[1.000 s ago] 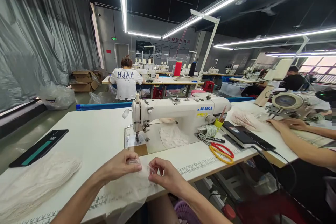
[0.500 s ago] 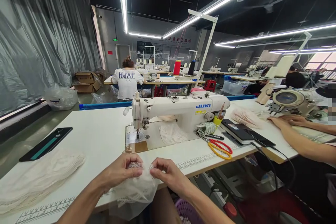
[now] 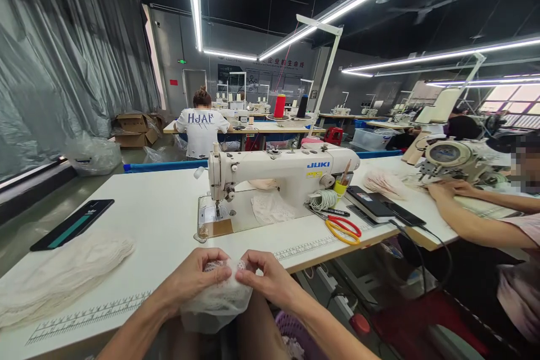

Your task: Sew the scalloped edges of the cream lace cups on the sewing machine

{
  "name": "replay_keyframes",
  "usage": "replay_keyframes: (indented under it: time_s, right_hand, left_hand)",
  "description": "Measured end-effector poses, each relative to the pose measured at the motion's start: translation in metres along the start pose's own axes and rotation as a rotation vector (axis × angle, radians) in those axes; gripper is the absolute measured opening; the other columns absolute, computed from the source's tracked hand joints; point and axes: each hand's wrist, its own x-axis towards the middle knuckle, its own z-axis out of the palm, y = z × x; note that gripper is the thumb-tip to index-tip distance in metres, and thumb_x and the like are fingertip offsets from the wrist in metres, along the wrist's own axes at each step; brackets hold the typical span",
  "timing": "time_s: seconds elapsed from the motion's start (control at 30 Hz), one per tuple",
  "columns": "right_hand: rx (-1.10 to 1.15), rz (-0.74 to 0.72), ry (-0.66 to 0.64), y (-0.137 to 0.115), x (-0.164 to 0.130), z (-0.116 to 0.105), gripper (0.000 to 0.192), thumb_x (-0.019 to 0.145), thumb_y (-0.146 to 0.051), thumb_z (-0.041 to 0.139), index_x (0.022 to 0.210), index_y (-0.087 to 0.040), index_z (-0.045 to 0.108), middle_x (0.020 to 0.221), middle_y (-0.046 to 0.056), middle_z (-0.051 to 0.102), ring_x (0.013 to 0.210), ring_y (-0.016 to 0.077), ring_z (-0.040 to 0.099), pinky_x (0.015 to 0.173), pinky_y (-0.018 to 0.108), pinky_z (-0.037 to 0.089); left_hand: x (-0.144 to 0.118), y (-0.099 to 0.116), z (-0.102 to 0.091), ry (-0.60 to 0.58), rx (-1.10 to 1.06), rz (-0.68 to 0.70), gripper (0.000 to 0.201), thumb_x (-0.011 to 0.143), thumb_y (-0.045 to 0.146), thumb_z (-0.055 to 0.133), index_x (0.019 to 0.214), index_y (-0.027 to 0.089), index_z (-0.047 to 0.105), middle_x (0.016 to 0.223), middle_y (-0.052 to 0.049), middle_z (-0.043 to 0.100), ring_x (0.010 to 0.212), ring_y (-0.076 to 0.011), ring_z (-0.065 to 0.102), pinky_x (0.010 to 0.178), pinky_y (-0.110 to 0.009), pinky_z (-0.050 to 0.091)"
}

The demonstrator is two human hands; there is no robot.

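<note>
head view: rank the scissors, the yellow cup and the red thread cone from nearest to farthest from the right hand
1. scissors, red and yellow handles, on the table right of the right hand.
2. yellow cup, behind them beside the sewing machine.
3. red thread cone, on the far table.

White table (image 3: 160, 208) w/ sewing machine (image 3: 278, 171), phone (image 3: 71, 224), lace stack (image 3: 59, 278), scissors (image 3: 342, 229), cord coil (image 3: 323, 199).

Bright ceiling strip lights (image 3: 194, 5), dark ceiling, wide-angle bending at edges, perhaps slight softness
</note>
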Motion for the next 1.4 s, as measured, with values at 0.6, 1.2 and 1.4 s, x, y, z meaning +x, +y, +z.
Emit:
replay_keyframes:
  time_s: [0.6,1.2,1.4]
  right_hand:
    - [0.229,0.141,-0.179,-0.004,-0.017,-0.011,0.045,0.065,-0.052,0.074,0.07,-0.013,0.053,0.063,-0.003,0.042,0.061,0.0097,0.035,0.057,0.022,0.025]
    - [0.28,0.183,-0.158,0.007,-0.023,-0.023,0.04,0.069,-0.046,0.074,0.073,-0.01,0.058,0.061,-0.003,0.044,0.059,0.0081,0.034,0.055,0.021,0.024]
    - [0.281,0.221,-0.175,0.01,-0.026,-0.023,0.038,0.069,-0.043,0.075,0.072,-0.01,0.058,0.062,-0.002,0.047,0.059,0.0082,0.036,0.055,0.021,0.024]
  left_hand:
    - [-0.01,0.002,0.009,0.075,-0.119,-0.028,0.043,0.065,0.052,0.075,0.071,0.012,0.061,0.064,0.0,0.057,0.063,-0.0114,0.045,0.059,-0.023,0.032]
    - [0.004,-0.005,0.012,0.093,-0.167,-0.13,0.04,0.067,0.05,0.074,0.072,0.013,0.057,0.067,0.001,0.054,0.065,-0.0113,0.043,0.06,-0.022,0.031]
    - [0.003,-0.005,0.013,0.074,-0.151,-0.121,0.043,0.065,0.052,0.074,0.073,0.012,0.058,0.068,0.0,0.055,0.066,-0.0124,0.044,0.063,-0.023,0.033]
